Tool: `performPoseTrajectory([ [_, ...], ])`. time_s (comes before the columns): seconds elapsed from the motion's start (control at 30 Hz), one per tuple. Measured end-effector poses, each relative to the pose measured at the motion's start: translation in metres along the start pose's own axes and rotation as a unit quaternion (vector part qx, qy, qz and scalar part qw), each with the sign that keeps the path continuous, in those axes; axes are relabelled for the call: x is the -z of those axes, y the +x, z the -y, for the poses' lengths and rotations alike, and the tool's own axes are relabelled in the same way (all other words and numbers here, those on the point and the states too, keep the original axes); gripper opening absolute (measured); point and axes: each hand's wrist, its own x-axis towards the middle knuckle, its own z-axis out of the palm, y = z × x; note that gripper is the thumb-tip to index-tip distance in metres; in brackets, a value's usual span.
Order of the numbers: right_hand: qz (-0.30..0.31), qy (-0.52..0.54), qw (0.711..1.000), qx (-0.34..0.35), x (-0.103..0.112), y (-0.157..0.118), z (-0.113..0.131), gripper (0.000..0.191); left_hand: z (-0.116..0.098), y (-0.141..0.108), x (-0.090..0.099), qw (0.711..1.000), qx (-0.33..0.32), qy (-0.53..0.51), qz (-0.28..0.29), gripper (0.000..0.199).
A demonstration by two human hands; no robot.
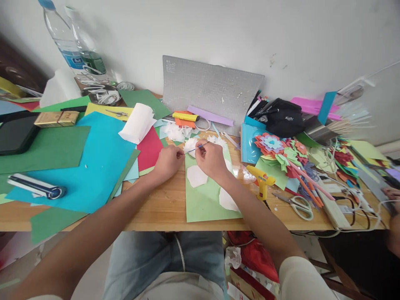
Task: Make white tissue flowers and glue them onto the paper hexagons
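Note:
A thin, dark, wire-like strip (195, 148) runs between my hands above the table. My right hand (213, 161) pinches it near its right end. My left hand (169, 161) has its fingers closed at the other end; how firmly it grips is hard to see. Below my right hand lies a light green sheet (200, 204) bearing cut white paper pieces (197, 176), one of them partly under my forearm. Just behind my fingers is a crumpled white piece (189, 146), and torn white scraps (176, 131) lie farther back.
A grey cutting mat (212, 83) leans on the wall. To the right are a yellow glue gun (261, 180), scissors (301, 207) and paper flowers (270, 144). Blue paper (93, 162), a stapler (36, 186) and a white paper roll (137, 123) lie left. Another person's hand (392, 194) shows far right.

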Motion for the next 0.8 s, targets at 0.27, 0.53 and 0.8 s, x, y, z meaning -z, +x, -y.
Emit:
performPoseTrajectory([
  [0.27,0.009,-0.014,1.0,-0.02,0.0,0.006,0.001,0.012,-0.006,-0.027,-0.004,0.98,-0.087,0.149,0.098,0.032],
  [0.53,0.041,-0.061,0.997,-0.03,0.002,0.016,0.007,0.012,-0.01,-0.026,0.0,0.964,-0.091,0.212,0.133,0.037],
  [0.8,-0.022,0.013,1.0,-0.014,0.006,0.006,0.008,0.01,-0.014,-0.026,0.002,0.961,-0.081,0.219,0.146,0.038],
])
